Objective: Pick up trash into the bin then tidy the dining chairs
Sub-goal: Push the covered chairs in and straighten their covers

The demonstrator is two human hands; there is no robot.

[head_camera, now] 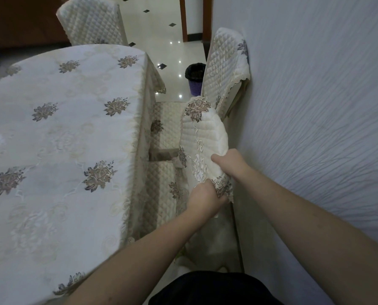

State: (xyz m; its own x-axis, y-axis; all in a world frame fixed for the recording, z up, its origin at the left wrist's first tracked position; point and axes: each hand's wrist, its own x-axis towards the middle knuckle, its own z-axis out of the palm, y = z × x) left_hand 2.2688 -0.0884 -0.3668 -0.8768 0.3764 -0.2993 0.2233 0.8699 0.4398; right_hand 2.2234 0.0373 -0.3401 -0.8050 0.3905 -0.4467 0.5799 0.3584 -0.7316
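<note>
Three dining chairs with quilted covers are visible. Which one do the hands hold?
The nearest chair, between table and wall: left hand and right hand grip its backrest cover. The other two stand farther off, untouched.

The tablecloth is cream white, strewn with brown-and-grey flower sprays over a faint pale scroll weave. The near chair cover is ivory, quilted in small diamonds, with the same brownish flowers at its corners and cream lace embroidery. The far chair cover and another across the table match it. The bin is purple lattice, lined black. The floor is glossy cream tile with small black diamonds. The wall is pale grey, wavy-textured.
</note>
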